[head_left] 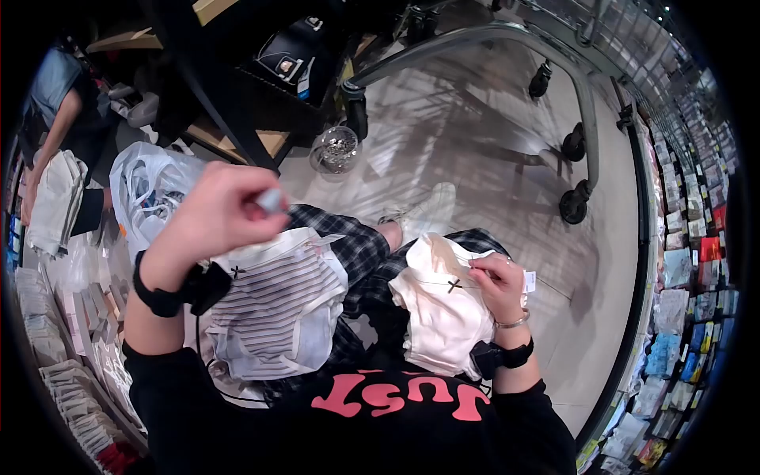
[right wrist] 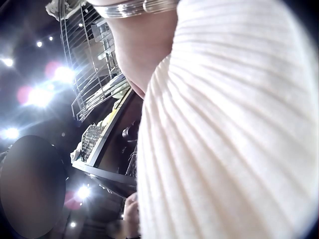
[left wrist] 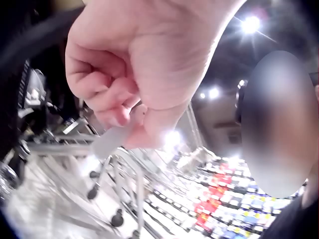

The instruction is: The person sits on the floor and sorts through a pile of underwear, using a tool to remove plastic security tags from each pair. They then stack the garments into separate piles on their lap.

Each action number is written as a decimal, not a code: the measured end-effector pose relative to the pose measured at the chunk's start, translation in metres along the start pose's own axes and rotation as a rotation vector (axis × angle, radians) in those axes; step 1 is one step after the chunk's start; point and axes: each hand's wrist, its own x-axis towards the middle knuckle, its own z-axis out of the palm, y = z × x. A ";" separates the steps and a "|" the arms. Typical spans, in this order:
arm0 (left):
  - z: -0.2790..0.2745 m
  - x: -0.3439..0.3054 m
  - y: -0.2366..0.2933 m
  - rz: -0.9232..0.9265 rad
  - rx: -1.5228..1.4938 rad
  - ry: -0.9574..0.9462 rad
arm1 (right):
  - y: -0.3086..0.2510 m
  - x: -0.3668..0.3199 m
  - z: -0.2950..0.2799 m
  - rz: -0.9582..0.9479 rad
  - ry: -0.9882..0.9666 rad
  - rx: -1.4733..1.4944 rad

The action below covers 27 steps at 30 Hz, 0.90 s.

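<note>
Head view: left grip point(head_left: 227, 207) pinches 1 pale strip point(head_left: 271, 201); right grip point(head_left: 500, 286) at white underwear point(head_left: 447, 321), hold unclear.

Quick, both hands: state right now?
Left hand: closed, pinching a small pale object, identity unclear.
Right hand: closed, holding the white garment.

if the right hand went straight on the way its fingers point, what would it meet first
The right hand would likely meet the white garment first, right at its fingertips in the head view; exact contact is hard to judge.
</note>
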 end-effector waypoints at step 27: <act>0.222 0.105 0.038 0.295 -0.614 -0.257 | 0.001 -0.005 -0.032 0.081 -0.032 -0.002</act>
